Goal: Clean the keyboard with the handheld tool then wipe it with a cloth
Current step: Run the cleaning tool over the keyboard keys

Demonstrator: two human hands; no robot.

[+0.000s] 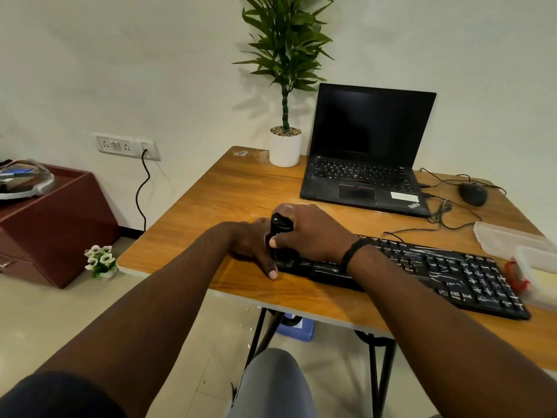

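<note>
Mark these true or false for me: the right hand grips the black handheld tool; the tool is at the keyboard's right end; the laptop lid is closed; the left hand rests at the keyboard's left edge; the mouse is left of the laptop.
1. The right hand grips the black handheld cleaning tool. True.
2. The tool stands at the right end of the black desktop keyboard. False: it is at the left end.
3. The black laptop is closed. False: its lid is open, screen dark.
4. The left hand rests by the keyboard's left edge. True.
5. The black mouse lies left of the laptop. False: right.
</note>
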